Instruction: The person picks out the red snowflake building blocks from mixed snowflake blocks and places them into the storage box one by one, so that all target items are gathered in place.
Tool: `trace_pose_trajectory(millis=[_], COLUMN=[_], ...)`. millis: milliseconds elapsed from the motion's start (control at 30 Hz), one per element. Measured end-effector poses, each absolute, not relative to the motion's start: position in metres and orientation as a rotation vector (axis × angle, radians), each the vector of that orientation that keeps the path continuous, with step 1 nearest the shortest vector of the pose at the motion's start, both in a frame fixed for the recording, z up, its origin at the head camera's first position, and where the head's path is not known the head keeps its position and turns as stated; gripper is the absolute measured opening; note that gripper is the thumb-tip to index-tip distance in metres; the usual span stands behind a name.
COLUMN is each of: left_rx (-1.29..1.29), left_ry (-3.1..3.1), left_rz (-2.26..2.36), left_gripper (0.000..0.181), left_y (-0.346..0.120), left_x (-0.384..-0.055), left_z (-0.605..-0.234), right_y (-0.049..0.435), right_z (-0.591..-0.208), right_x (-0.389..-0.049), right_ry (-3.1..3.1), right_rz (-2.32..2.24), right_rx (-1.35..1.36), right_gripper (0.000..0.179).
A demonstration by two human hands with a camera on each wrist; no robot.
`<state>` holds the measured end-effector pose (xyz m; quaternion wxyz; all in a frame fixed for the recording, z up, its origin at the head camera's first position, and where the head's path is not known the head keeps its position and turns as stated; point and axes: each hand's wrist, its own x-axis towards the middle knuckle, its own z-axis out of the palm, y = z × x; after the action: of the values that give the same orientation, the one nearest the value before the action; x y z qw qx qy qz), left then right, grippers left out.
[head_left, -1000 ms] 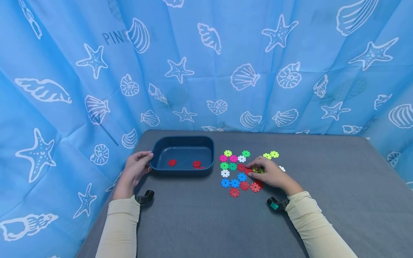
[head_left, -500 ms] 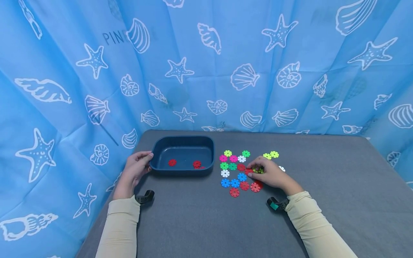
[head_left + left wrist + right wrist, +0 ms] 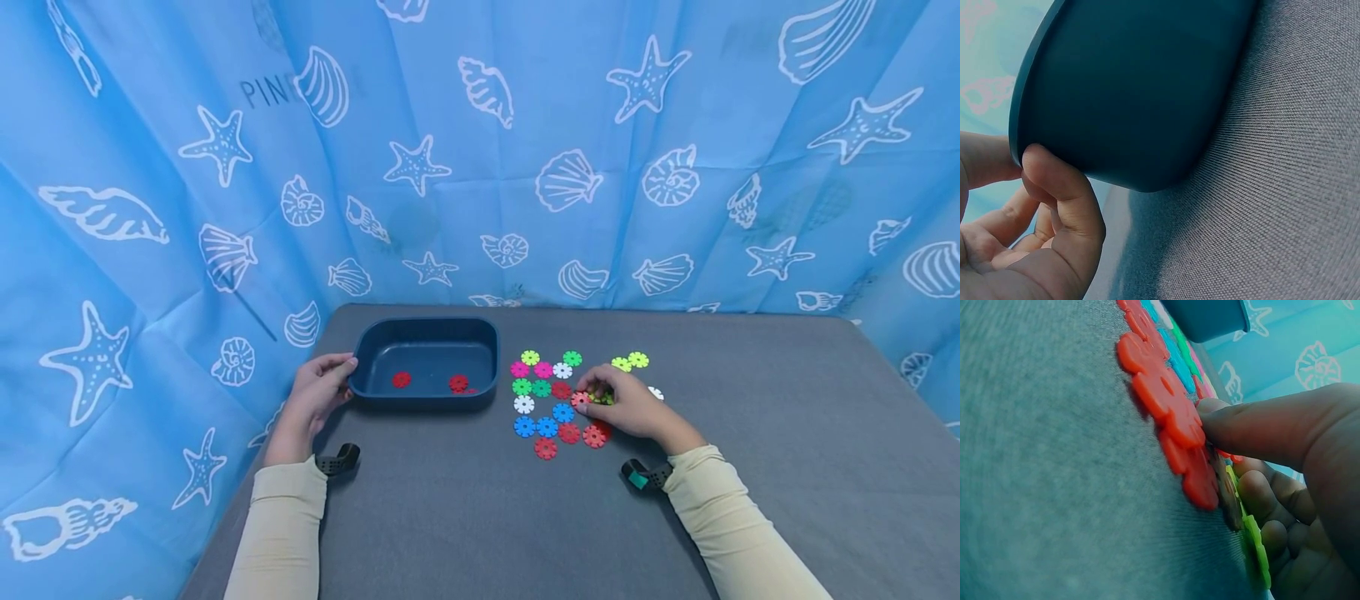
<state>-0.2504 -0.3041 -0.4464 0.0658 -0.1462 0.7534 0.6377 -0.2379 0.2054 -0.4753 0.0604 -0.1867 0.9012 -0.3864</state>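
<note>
A red disc (image 3: 581, 399), pinched in the right grip (image 3: 627, 405), turns paler, likely tipping up; left grip (image 3: 318, 395) clamps the tray (image 3: 423, 402) at nine o'clock.

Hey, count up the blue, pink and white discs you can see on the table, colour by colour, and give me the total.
Blue discs: 3
Pink discs: 2
White discs: 3, one partly hidden by the right hand
Total in view: 8
</note>
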Motion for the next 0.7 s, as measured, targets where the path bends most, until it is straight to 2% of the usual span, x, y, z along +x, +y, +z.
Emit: trace_pose_trajectory(millis=[700], left_rx=[-0.433], left_ry=[2.257], left_rz=[1.945], left_gripper=[0.053], left_y=[-0.3034], left_x=[-0.25], left_z=[-0.4454], right_y=[0.2041], right_z=[-0.4744], right_x=[-0.2376], right_ry=[2.687], right_rz=[-1.237], right_rx=[-0.555], right_gripper=[0.023])
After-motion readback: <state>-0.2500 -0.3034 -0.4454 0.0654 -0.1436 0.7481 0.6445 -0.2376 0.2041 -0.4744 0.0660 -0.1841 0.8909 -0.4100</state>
